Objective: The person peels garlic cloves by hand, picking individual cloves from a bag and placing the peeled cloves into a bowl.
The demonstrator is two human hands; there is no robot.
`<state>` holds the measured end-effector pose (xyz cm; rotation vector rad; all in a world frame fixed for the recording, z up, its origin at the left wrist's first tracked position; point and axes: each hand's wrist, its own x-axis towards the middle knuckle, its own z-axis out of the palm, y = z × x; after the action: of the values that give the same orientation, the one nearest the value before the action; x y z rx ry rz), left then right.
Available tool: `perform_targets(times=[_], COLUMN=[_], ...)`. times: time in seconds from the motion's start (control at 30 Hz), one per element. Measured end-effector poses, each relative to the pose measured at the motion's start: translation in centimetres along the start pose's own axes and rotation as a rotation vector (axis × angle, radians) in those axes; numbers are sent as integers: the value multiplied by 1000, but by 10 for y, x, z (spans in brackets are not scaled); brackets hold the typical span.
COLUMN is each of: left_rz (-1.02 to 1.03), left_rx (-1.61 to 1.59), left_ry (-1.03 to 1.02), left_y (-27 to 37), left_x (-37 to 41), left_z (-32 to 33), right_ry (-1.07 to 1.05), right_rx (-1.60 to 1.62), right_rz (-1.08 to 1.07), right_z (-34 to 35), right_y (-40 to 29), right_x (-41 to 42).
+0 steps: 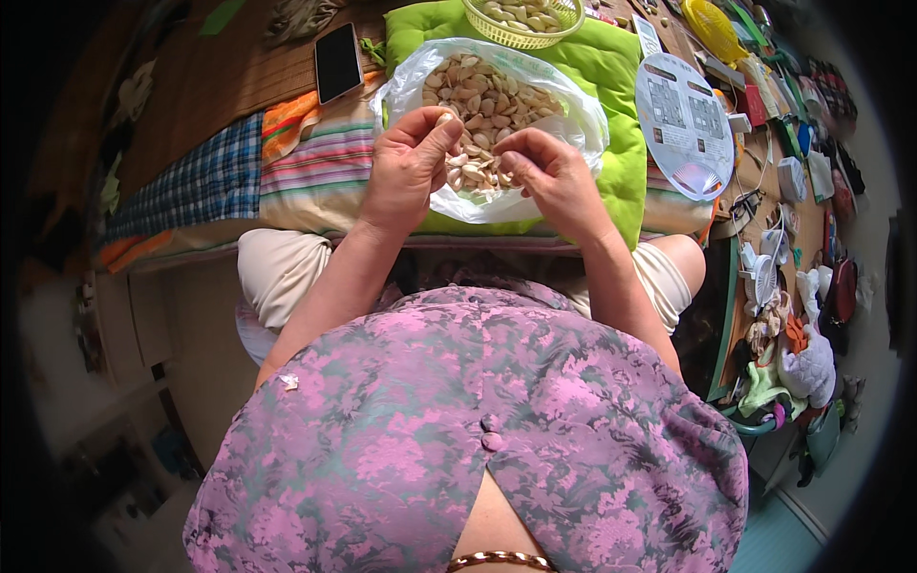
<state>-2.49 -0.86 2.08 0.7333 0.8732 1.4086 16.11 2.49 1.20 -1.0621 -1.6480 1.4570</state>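
Note:
A white plastic bag [592, 132] lies spread on a green cushion [625, 93], filled with many unpeeled garlic cloves [494, 100]. Above the bag's left part is my left hand [412, 161], its thumb and index finger pinching a small pale garlic clove [445, 118]. My right hand [551, 175] hovers over the bag's lower right part, fingers curled and thumb near the index finger; whether anything small sits between them cannot be told. Beyond the bag, a yellow plastic basket [501, 34] holds pale cloves.
A smartphone [338, 63] lies at the upper left, near an orange cloth [290, 127]. To the right is a clear plastic hand fan [684, 125]. Farther right, the surface is crowded with a yellow basket [709, 29], a small white fan [759, 276] and cloths.

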Motion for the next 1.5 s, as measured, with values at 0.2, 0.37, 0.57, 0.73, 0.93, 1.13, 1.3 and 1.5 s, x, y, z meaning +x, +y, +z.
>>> perform_targets(times=[0.2,0.37,0.57,0.73,0.93,1.13,1.3,1.5], left_rz=[-34,-46,-47,30,150,133,27,-101], left_rx=[-10,-1,117,292,559,479,211,-81], left_ry=[28,74,87,133,93,49,-85,-36], left_y=[4,-1,-3,-7,-16,-7,-8,-11], left_x=[0,4,4,11,24,15,13,11], left_z=[-2,-2,-9,1,-6,10,11,13], right_ry=[23,80,149,88,104,76,-37,-141], right_rx=[-661,-807,-137,396,334,349,471,820], right_rz=[-228,-359,6,178,255,220,199,222], right_z=[23,33,11,-3,-7,-2,-2,-1], right_y=[5,11,21,13,8,1,-1,2], right_x=[2,12,16,15,12,14,17,24])
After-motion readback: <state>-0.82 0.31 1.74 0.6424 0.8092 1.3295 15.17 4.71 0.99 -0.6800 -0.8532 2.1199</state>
